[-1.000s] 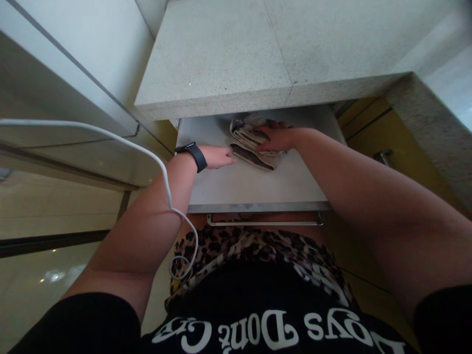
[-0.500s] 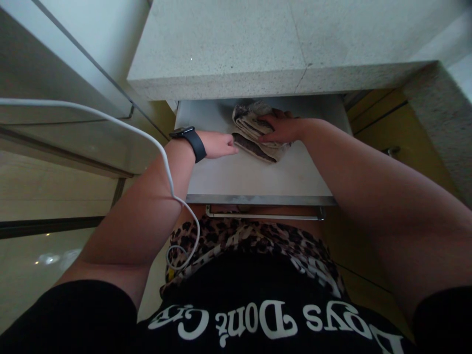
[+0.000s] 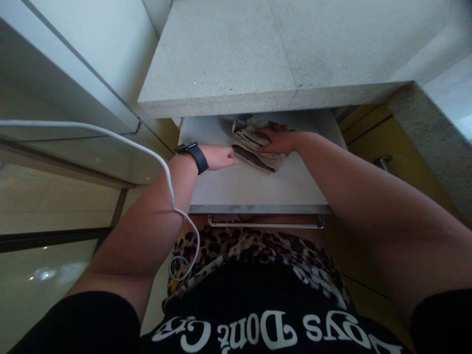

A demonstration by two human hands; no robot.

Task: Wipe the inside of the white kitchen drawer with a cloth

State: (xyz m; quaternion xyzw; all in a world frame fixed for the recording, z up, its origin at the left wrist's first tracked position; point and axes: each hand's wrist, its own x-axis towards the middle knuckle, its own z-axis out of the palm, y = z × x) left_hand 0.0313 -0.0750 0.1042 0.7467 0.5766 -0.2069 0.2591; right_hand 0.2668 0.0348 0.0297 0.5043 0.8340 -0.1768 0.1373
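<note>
A folded towel (image 3: 254, 158), beige with dark brown bands, lies at an angle in a pulled-out white drawer (image 3: 258, 191). My right hand (image 3: 279, 139) rests over the towel's right part, thumb on the near side and fingers over the top, gripping it. At the towel's left corner is my left hand (image 3: 220, 157), its fingers curled closed against the edge; the fingertips are partly hidden. A black watch (image 3: 194, 153) is on my left wrist.
A speckled stone countertop (image 3: 221, 59) overhangs the drawer's back. The drawer's bar handle (image 3: 265, 225) faces my body. A white cable (image 3: 147, 151) hangs across my left arm. Yellowish cabinet fronts (image 3: 368, 142) stand to the right, pale cabinet panels (image 3: 73, 83) to the left.
The whole view has shifted, so the counter and drawer appear slightly lower. Both hands stay at the towel, with no clear movement relative to it.
</note>
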